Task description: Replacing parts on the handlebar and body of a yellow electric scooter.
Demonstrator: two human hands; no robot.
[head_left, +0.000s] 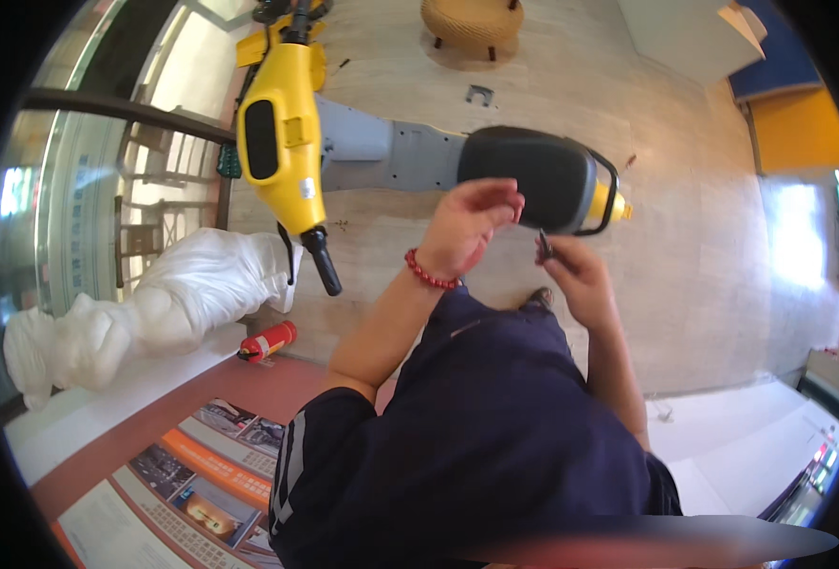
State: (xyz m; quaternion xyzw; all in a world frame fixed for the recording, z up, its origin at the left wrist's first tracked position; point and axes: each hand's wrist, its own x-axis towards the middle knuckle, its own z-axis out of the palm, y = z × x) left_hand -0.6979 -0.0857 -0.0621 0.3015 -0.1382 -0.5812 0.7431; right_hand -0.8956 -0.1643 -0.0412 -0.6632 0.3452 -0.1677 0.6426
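My left hand, with a red bead bracelet on the wrist, is raised beside the black seat of a yellow and grey scooter. Its fingers are loosely bent and hold nothing that I can see. To its right, my right hand pinches a small, slim dark piece between thumb and fingers; its exact kind is too small to make out. Both hands are near the seat's close edge, though I cannot tell whether either touches it. The scooter's yellow front and handlebar grip lie to the left.
A grey bracket-like part lies on the floor beyond the scooter, near a round wicker stool. At the left are a white draped statue and a red fire extinguisher. Printed panels fill the lower left.
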